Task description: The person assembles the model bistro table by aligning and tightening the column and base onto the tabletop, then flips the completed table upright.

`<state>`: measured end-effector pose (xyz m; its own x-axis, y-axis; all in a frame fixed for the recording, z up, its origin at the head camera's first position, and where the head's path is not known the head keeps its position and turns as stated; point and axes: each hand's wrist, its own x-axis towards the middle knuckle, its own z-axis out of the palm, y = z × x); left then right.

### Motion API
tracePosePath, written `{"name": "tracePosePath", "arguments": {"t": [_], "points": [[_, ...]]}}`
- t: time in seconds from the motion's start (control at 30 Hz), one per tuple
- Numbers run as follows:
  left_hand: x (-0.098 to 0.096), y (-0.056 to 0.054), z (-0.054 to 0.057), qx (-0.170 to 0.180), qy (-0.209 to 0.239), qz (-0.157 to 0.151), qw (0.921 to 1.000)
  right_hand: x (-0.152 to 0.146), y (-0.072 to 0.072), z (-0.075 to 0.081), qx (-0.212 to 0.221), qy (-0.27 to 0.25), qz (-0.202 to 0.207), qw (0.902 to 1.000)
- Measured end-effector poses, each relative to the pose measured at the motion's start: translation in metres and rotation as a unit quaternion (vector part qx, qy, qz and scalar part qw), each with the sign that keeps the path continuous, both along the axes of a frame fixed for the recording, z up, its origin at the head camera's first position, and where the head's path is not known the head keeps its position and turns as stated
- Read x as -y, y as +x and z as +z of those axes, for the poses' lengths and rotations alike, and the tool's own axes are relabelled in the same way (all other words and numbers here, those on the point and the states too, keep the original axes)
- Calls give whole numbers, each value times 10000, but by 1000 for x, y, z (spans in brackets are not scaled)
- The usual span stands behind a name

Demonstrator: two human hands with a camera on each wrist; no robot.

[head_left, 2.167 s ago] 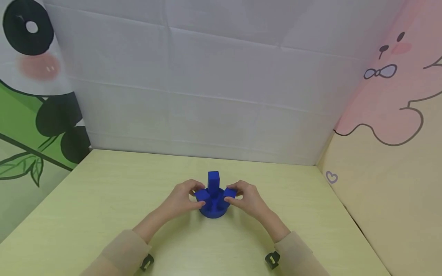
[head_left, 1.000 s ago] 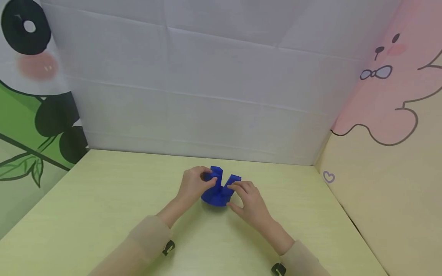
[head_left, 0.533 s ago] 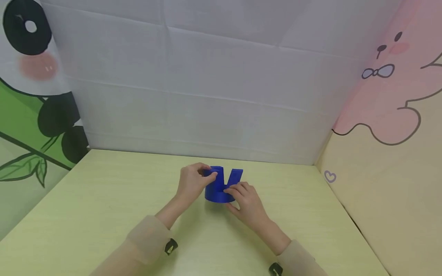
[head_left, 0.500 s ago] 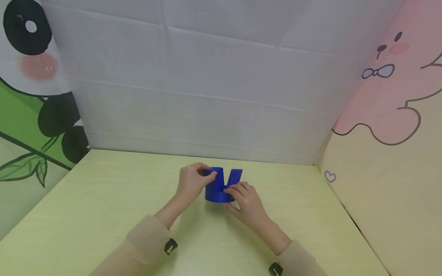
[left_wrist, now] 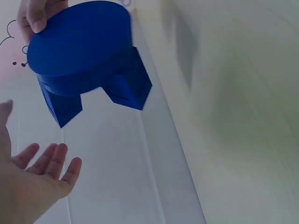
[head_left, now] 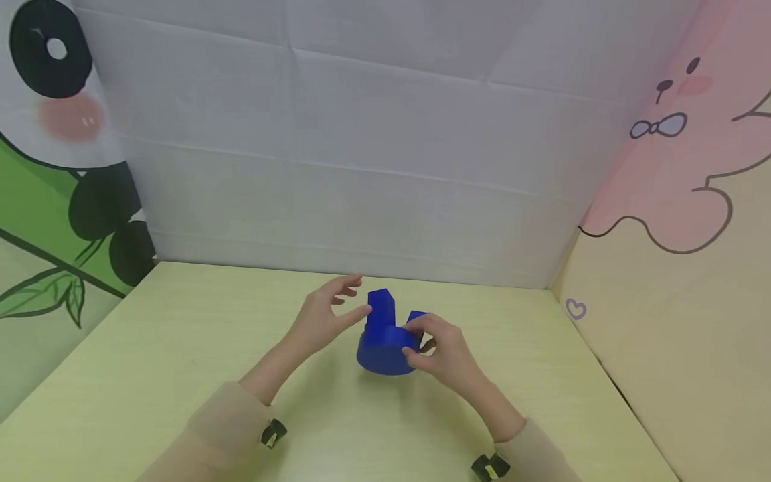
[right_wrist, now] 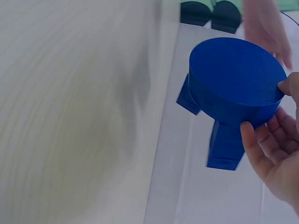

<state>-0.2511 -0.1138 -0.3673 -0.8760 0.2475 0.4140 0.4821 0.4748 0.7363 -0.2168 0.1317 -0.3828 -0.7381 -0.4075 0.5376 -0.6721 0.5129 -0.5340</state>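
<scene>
A blue round piece (head_left: 385, 351) with a smooth flat disc and blocky prongs is tilted above the table, its flat face towards me. My right hand (head_left: 448, 351) pinches the disc at its right edge, thumb on the flat face and fingers behind, as the right wrist view shows. My left hand (head_left: 322, 318) is spread beside the tallest prong (head_left: 381, 308), the thumb tip right at it in the head view. In the left wrist view a gap shows between the left fingers (left_wrist: 56, 161) and the prongs.
The pale yellow table (head_left: 199, 321) lies below, with soft shadows under the piece. A white cloth wall (head_left: 361, 167) stands behind it. Cartoon-printed panels stand at the left (head_left: 54, 221) and right (head_left: 674, 301). Dark bands (head_left: 274, 434) hang at both wrists.
My left hand has let go of a prong and moved left, its fingers spreading. My right hand now pinches the disc's edge, and the piece has tipped so its flat face shows.
</scene>
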Motion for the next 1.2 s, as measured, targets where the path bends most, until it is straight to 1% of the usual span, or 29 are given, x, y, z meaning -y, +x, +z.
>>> {"name": "tracePosePath", "arguments": {"t": [0.03, 0.07, 0.1, 0.13, 0.2, 0.27, 0.33, 0.4, 0.5, 0.57, 0.63, 0.7, 0.77, 0.87, 0.97, 1.03, 1.07, 1.13, 1.2], "points": [[3, 2, -4, -218, -215, -218, 9993, -2, 0, 2, 389, -166, -45, 9991], [5, 4, -8, -500, -513, -434, 9965, -4, 0, 5, 755, -331, -140, 9965], [6, 6, -12, -789, -808, -613, 9917, -6, 0, 7, 1089, -498, -194, 9926], [7, 8, -16, -1077, -1093, -743, 9854, -8, -1, 9, 1410, -622, -261, 9877], [6, 13, -24, -1630, -1548, -931, 9699, -12, -3, 12, 2059, -895, -366, 9738], [4, 17, -30, -2124, -1830, -973, 9550, -13, -4, 16, 2614, -1190, -399, 9570], [1, 21, -33, -2412, -1830, -908, 9487, -13, -6, 18, 3052, -1433, -369, 9407], [-3, 23, -35, -2613, -1699, -839, 9465, -13, -6, 20, 3342, -1650, -355, 9273], [-7, 25, -36, -2843, -1496, -727, 9442, -12, -8, 20, 3579, -1823, -319, 9152], [-8, 25, -36, -2923, -1376, -702, 9438, -11, -8, 19, 3618, -1876, -303, 9127], [-8, 25, -37, -2930, -1333, -679, 9443, -9, -10, 18, 3613, -1924, -319, 9118], [-8, 25, -38, -2811, -1263, -669, 9490, -7, -10, 16, 3550, -2012, -351, 9123], [-6, 23, -38, -2559, -1172, -655, 9573, -4, -11, 15, 3430, -2113, -365, 9145], [-4, 18, -38, -2051, -985, -656, 9716, 1, -11, 13, 3210, -2239, -451, 9191], [0, 11, -38, -1608, -827, -744, 9807, 5, -11, 11, 2943, -2221, -549, 9279], [3, 7, -38, -1361, -732, -845, 9844, 5, -12, 9, 2813, -2075, -532, 9354], [4, 5, -37, -1238, -703, -883, 9859, 5, -13, 8, 2744, -1926, -500, 9408], [8, 2, -37, -954, -646, -942, 9889, 3, -15, 6, 2645, -1591, -312, 9506], [12, -1, -36, -641, -635, -935, 9915, 0, -18, 3, 2580, -1199, -64, 9587]]}}
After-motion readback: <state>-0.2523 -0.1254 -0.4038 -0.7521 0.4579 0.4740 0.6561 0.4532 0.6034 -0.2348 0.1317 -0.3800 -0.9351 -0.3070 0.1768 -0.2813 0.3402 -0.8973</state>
